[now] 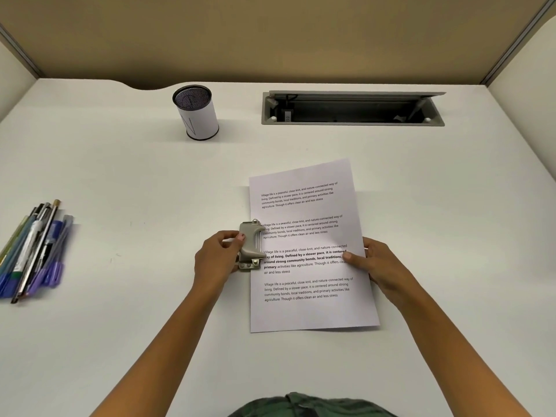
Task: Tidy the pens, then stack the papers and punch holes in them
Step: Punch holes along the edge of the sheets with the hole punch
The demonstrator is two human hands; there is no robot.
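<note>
Hands, left (218, 254) on one punch (251, 245), right (380, 266) on papers (310, 251)

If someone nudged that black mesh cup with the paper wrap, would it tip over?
Probably it would slide or tip easily: the black mesh pen cup with the white paper wrap looks empty, so likely light. It stands upright and is taller than wide. Once tipped, its round body would probably roll.

White table (120, 164); white papers (313, 308) printed with black text; grey hole punch (251, 246); blue, purple and black pens (36, 251); black mesh pen cup (196, 112) wrapped in white.
</note>
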